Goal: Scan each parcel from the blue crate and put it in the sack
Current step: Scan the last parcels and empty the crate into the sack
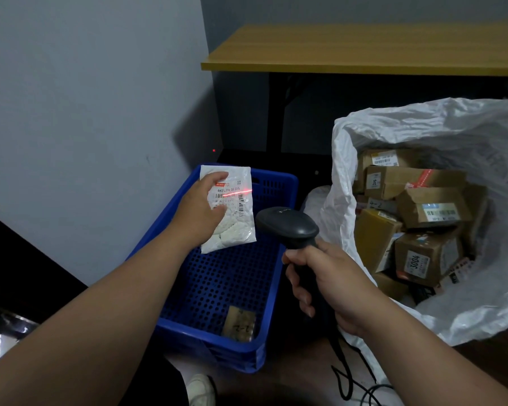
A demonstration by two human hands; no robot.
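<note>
The left hand (201,205) holds a white parcel (232,212) at centre frame, above the far end of the blue crate (279,276). The thumb lies across the upper left of the parcel's face, a fingertip shows at its left edge, and the remaining fingers are hidden behind it. The parcel's long axis runs roughly vertical in the frame, label side toward the camera.

The right hand (329,285) has its fingers wrapped round the handle of a black scanner (288,227), lower right of the parcel. The scanner head points up and left at the label. A red laser line (236,194) crosses the label near the barcode and runs slightly past the parcel's right edge.

The sack (346,159) stands open at the right of the frame, just beside the crate, and holds brown boxes (431,206). The sack lies to the right of the parcel, on the scanner-hand side. Judgement: the left hand, which carries the parcel, must travel right, over or past the scanner, to reach the sack mouth.

Readable writing:
- Parcel label: "642L714 00 015" above the barcode; a red logo block, not legible.
- Box in sack, lower right: "3004".
- Brown item (239,323) on the crate floor, near end: handwritten "2-2".

Other labels in the sack are too small to read.
</note>
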